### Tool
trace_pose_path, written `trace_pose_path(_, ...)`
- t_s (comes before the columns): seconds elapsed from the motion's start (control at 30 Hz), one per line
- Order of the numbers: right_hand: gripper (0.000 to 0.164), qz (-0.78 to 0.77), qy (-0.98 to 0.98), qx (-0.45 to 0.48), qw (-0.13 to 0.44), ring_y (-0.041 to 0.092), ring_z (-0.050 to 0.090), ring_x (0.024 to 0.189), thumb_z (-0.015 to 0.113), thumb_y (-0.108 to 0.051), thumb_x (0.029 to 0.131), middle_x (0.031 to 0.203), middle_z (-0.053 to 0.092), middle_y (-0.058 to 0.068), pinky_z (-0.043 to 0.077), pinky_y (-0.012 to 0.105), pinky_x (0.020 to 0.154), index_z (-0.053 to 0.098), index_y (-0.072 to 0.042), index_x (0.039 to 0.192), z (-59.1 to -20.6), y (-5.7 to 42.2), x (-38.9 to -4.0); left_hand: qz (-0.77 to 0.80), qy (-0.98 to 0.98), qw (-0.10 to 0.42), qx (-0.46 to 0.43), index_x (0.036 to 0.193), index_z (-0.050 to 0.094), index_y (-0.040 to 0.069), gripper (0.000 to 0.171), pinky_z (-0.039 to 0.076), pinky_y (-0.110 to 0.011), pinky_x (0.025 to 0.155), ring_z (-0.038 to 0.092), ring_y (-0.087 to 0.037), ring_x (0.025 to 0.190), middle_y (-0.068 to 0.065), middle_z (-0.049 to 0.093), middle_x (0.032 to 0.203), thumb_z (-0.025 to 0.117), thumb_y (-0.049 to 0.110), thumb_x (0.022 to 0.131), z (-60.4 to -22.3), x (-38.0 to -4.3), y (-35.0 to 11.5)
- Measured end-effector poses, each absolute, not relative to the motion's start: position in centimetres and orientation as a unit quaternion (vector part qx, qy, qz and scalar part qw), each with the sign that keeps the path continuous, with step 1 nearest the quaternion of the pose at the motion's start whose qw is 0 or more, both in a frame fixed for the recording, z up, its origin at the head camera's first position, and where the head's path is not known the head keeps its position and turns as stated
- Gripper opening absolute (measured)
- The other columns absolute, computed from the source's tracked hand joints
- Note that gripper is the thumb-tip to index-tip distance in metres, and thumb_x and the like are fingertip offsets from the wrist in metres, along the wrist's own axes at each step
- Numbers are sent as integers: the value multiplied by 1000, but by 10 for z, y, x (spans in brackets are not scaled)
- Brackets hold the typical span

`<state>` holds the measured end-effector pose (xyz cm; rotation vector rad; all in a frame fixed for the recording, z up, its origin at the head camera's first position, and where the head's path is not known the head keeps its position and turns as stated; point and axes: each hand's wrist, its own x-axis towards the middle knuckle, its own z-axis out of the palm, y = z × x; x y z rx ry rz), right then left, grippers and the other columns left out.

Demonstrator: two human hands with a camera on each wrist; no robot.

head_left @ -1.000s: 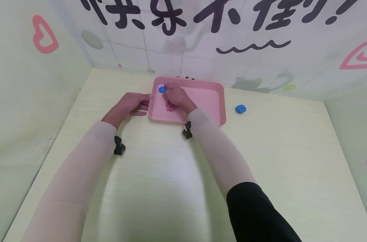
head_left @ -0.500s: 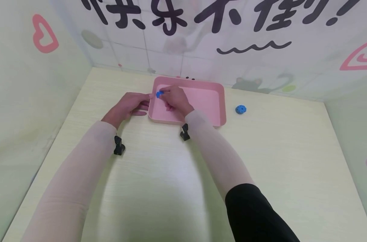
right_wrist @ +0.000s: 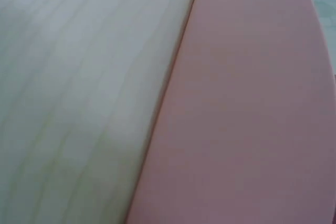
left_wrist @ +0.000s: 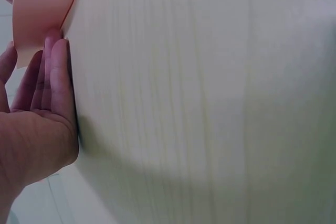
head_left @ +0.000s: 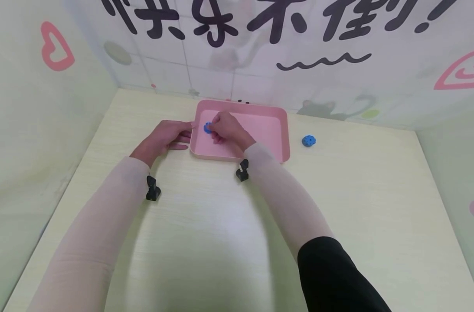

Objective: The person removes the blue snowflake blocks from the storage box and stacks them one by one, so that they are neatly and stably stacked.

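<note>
At the left end of the pink tray (head_left: 262, 130), my right hand (head_left: 230, 126) holds a small blue scalloped piece (head_left: 207, 128) between thumb and fingertips. The fingers cover part of the piece. My left hand (head_left: 167, 135) stands on its edge on the table, against the tray's left side. Its straight fingers (left_wrist: 59, 77) reach the outer wall of the tray (left_wrist: 44, 3), and the thumb is at the rim. The right wrist view is filled mostly by the tray's outer wall (right_wrist: 241, 103); the blue piece is out of sight there.
A second blue piece (head_left: 308, 141), rounded with dark holes, lies on the pale wooden table (head_left: 357, 195) right of the tray. Behind the tray rises a printed wall (head_left: 256, 82), and another wall (head_left: 45, 130) bounds the table at left.
My right hand has brought the blue piece a little nearer to me within the tray, and its fingers have closed more around it. The left hand has stayed at the tray's side.
</note>
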<state>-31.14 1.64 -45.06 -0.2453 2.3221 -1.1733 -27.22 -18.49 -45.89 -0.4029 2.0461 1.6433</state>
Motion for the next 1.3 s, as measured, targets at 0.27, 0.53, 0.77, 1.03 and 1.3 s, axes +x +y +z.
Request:
trace_pose_path(0.27, 16, -444, 848, -89, 276, 17, 67, 59, 59, -15, 98, 74, 64, 10, 60, 30, 64, 60, 0, 102, -449, 31, -308, 603, 747, 237, -149, 126, 62, 7, 53, 60, -28, 75, 69, -11, 82, -1, 69, 95, 66, 46, 90, -459, -272, -185)
trace_pose_path(0.53, 19, -462, 845, -98, 250, 22, 67, 61, 57, -15, 98, 77, 65, 14, 61, 34, 66, 58, -3, 112, -442, 56, -299, 606, 744, 237, -148, 126, 62, 7, 53, 60, -29, 76, 70, -11, 82, 0, 70, 94, 67, 46, 90, -458, -273, -185)
trace_pose_path(0.77, 18, -450, 863, -101, 205, 24, 68, 65, 58, -18, 97, 78, 67, 14, 61, 32, 65, 62, -7, 112, -437, 78, -293, 613, 737, 240, -151, 125, 62, 6, 54, 60, -30, 77, 70, -11, 81, 1, 71, 91, 69, 45, 89, -458, -272, -186)
trace_pose_path(1.03, 18, -468, 860, -75, 188, 24, 67, 67, 61, -21, 97, 84, 68, 14, 61, 32, 66, 62, -10, 111, -431, 105, -285, 613, 740, 237, -144, 125, 61, 5, 52, 60, -29, 76, 70, -10, 81, 1, 70, 91, 67, 44, 90, -459, -272, -186)
trace_pose_path(1.3, 15, -499, 851, -49, 154, 22, 66, 61, 61, -15, 97, 82, 67, 18, 61, 34, 62, 64, -8, 110, -431, 129, -280, 613, 741, 235, -143, 124, 62, 5, 53, 60, -28, 75, 70, -10, 81, 1, 71, 90, 67, 45, 90, -459, -271, -185)
